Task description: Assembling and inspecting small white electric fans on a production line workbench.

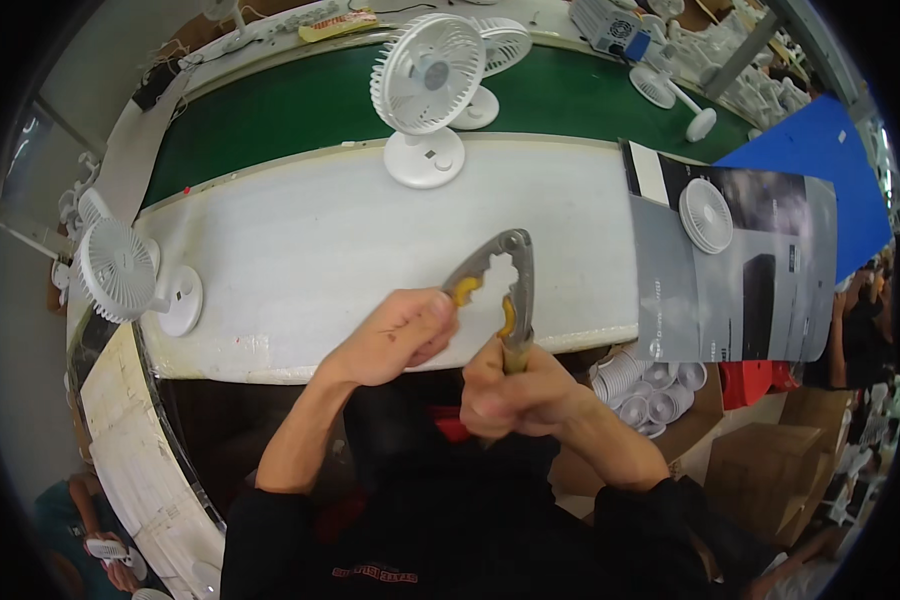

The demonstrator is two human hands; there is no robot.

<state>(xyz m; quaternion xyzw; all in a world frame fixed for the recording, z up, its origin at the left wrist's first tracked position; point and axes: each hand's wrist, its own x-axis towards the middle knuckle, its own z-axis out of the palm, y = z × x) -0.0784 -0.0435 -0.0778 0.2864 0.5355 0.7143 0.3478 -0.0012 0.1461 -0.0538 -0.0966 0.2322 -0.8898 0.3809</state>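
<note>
Both my hands hold a grey metal plier-like tool [503, 262] with toothed jaws and yellow-padded handles, over the near edge of the white worktable [300, 260]. My left hand [402, 336] pinches one yellow handle end between thumb and fingers. My right hand [510, 392] is closed around the other handle, lower down. The tool's hinge end points away from me. A white desk fan [425, 95] stands upright at the table's far edge, well beyond the tool.
A green conveyor belt [290, 110] runs behind the table with more white fans [500, 60] on it. Another fan [125, 275] stands at the table's left end. A flattened grey printed carton [750, 270] lies on the right. Fan grilles fill a box [645, 385] below.
</note>
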